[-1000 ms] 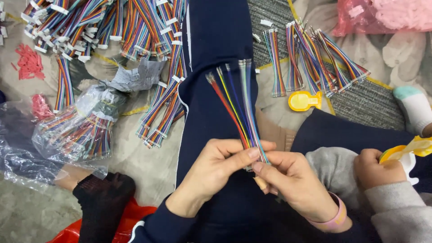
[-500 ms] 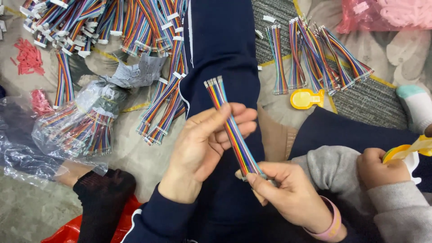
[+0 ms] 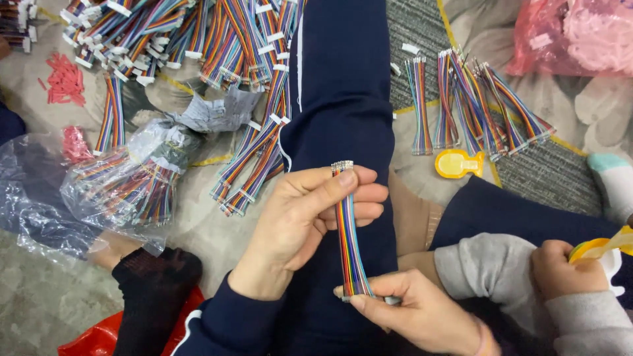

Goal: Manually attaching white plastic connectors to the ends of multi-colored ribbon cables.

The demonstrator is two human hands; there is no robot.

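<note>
The left hand (image 3: 310,217) pinches the top of a rainbow ribbon cable (image 3: 347,237), thumb over its upper end. The right hand (image 3: 415,310) grips its lower end. The cable runs upright over the person's dark-trousered leg (image 3: 343,99), amid cable bundles (image 3: 250,158).

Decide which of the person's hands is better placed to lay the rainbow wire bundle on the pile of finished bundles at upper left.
Probably the left hand: it grips the upper end of the rainbow ribbon-wire bundle and lies nearer that pile. The right hand only pinches the lower end.
</note>
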